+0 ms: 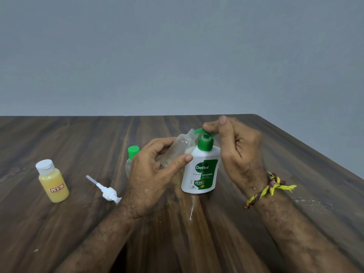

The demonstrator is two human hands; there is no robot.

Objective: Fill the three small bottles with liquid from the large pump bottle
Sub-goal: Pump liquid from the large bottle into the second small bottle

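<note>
Left hand [155,170] grip: clear small bottle [178,147], tilted, mouth at nozzle | right hand [234,146] fingers atop Dettol pump bottle [201,172] on counter [256,243] | advice: seat mouth under spout, press slowly; spill likely otherwise

Dark wood-grain worktop [256,223] against a plain grey wall [177,46]. White pump bottle [201,172], green "Dettol Original" label, upright near centre; right hand [239,148] above it, fingers [209,128] resting on the green pump head [201,132]. Left hand [151,172] clasps a clear uncapped small bottle [182,145], tilted, its threaded mouth just under the spout. Green-capped clear bottle [132,154] stands behind the left hand, partly hidden. Yellow-filled bottle [52,181], white cap, handwritten label, stands far left. Loose white pump fitting [106,191] lies between it and the left wrist. Wet streak [192,206] in front of the pump bottle. Yellow and dark thread band [269,187] on the right wrist.
</note>
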